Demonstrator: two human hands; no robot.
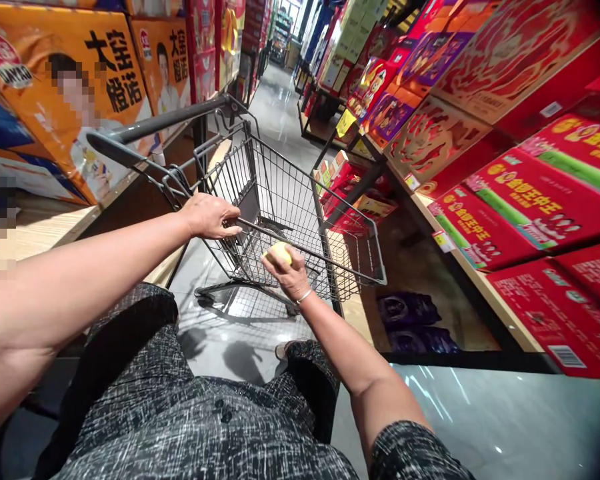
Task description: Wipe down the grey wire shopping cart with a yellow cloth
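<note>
A black wire shopping cart (300, 200) stands in a shop aisle in front of me. My left hand (211, 215) is closed round the cart's near top rim. My right hand (289, 272) grips a small yellow sponge (279, 253) and presses it against the same rim a little further right. A thin bracelet sits on my right wrist. The cart's black push handle (165, 123) points up to the left.
Red gift boxes (515, 193) fill the sloping shelves on the right, with dark packets (410, 313) on the low shelf. Orange cartons (65, 87) line the wooden shelf on the left. The glossy grey floor (280, 107) runs ahead between the shelves.
</note>
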